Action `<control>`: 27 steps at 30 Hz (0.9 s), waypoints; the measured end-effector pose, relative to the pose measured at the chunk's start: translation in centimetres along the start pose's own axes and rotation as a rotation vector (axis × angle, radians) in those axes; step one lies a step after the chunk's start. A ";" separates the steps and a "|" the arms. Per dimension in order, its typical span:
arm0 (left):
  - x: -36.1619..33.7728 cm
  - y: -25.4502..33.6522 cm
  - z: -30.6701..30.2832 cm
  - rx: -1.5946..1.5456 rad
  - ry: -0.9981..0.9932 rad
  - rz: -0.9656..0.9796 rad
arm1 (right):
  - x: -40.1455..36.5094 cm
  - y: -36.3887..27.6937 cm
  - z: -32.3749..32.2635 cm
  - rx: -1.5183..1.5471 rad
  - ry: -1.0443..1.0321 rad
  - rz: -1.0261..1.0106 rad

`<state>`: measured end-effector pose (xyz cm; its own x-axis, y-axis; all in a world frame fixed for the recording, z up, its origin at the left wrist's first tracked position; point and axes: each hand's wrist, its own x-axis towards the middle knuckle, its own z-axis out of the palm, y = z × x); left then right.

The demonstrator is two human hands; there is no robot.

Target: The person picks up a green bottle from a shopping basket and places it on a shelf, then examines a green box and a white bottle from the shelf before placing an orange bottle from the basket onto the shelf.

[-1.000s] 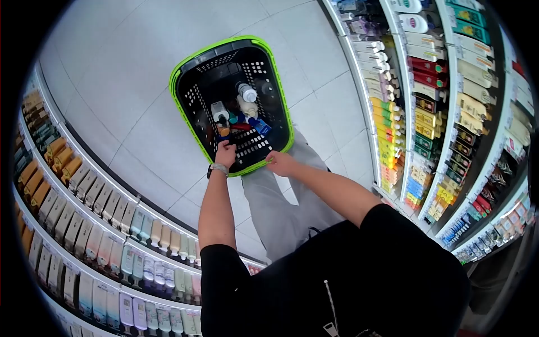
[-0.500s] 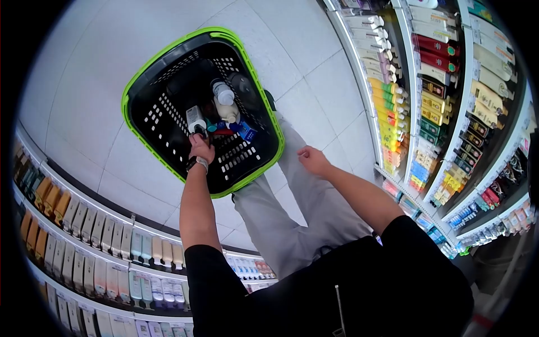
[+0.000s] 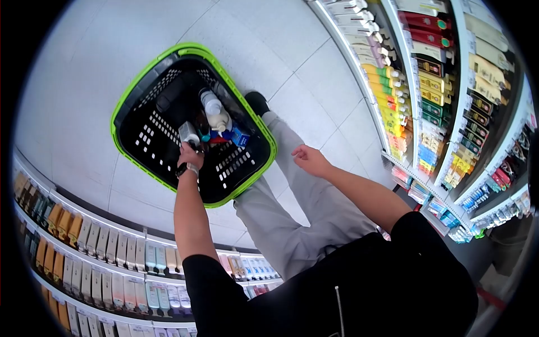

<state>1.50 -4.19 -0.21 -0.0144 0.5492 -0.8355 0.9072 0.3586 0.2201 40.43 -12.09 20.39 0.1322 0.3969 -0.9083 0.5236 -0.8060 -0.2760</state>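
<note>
Hovering — right hand (image 3: 311,160), now off basket's rim (image 3: 193,48)

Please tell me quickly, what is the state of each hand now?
Left hand: at the dark end of a pale bottle in the basket; firm grip cannot be told.
Right hand: loosely curled, nothing visible in it.

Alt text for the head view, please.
A person's left hand is inside a green-rimmed black shopping basket, at a white bottle among other toiletries; the right hand hovers outside. Stocked store shelves stand on both sides.
</note>
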 end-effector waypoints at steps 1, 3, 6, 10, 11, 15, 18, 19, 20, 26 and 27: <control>-0.6 0.6 -0.6 -0.049 0.050 0.001 | -0.4 -0.6 -0.5 -0.005 0.031 -0.026; -2.4 1.8 -2.1 -0.070 0.078 -0.058 | -1.5 -1.9 -1.1 -0.013 0.074 -0.085; -6.4 3.2 -3.4 0.200 0.217 0.014 | -2.7 -1.9 -1.2 0.041 0.144 -0.145; -15.2 6.1 -8.5 0.230 0.214 0.085 | -4.9 -2.5 -1.5 0.039 0.259 -0.216; -17.4 7.2 -10.0 0.244 0.227 0.075 | -5.9 -3.3 -1.7 0.061 0.278 -0.264; -25.4 10.9 -15.1 0.187 0.227 0.023 | -9.2 -6.1 -2.5 0.149 0.224 -0.449; -29.8 13.5 -18.0 0.171 0.239 0.004 | -10.2 -7.8 -2.4 0.107 0.054 -0.525; -31.1 14.1 -18.5 0.145 0.273 0.023 | -11.3 -8.9 -3.0 0.100 0.007 -0.565; -32.2 14.8 -19.3 0.130 0.289 0.024 | -12.2 -10.1 -3.9 0.017 -0.010 -0.599; -39.6 19.6 -23.4 -0.100 0.546 0.339 | -14.3 -14.1 -9.1 -0.030 -0.035 -0.815; -41.1 20.5 -24.2 -0.139 0.541 0.381 | -15.1 -14.7 -10.0 -0.031 -0.026 -0.848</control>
<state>10.56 -1.15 50.82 0.0542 0.9443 -0.3246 0.8286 0.1389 0.5424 39.14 -1.84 41.28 -0.3345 0.8509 -0.4051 0.4595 -0.2280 -0.8584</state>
